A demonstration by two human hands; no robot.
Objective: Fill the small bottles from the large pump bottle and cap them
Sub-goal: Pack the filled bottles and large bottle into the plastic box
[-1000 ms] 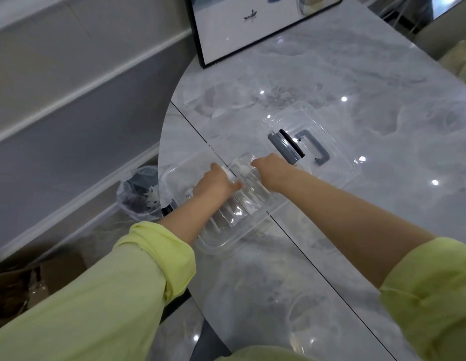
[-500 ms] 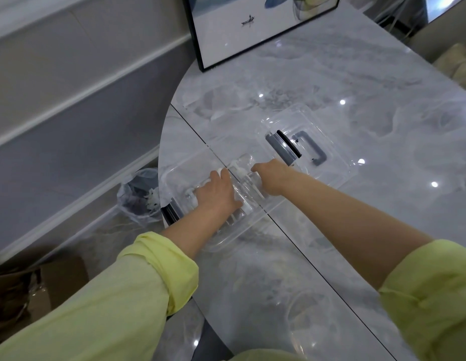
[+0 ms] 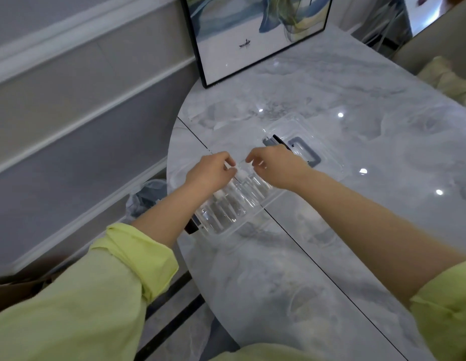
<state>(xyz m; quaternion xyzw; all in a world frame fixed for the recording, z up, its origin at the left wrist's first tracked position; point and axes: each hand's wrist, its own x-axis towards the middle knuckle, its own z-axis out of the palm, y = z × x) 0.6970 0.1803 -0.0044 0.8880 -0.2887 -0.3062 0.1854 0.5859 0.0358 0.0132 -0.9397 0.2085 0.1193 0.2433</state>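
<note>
- The left hand (image 3: 209,171) is over the far end of a clear plastic case (image 3: 228,212), its fingers curled; thumb and forefinger pinch a small white cap (image 3: 233,166) (it seems to sit on one of the bottles, though the blur makes that hard to tell).
- The right hand (image 3: 274,165) is just across from it, the two nearly touching above the case; its fingertips (image 3: 250,159) bend down toward the same spot, but I cannot tell whether they grip anything.
- The small bottles (image 3: 237,199) lie side by side in the case, clear with pale tops, packed in a row that runs from under the hands toward the near edge of the case.
- The case rests on the marble table (image 3: 357,126), close to its rounded left edge and across a dark seam (image 3: 317,259) in the top.
- Just beyond the right hand lies the clear lid (image 3: 328,162) of the case, flat on the table, with a grey handle (image 3: 306,149) on it.
- A framed picture (image 3: 252,35) leans upright at the far end of the table, against the wall.
- Both sleeves (image 3: 138,256) are yellow-green and rolled up past the forearms.
- On the floor to the left of the table stands a bin (image 3: 145,196) lined with a bag.
</note>
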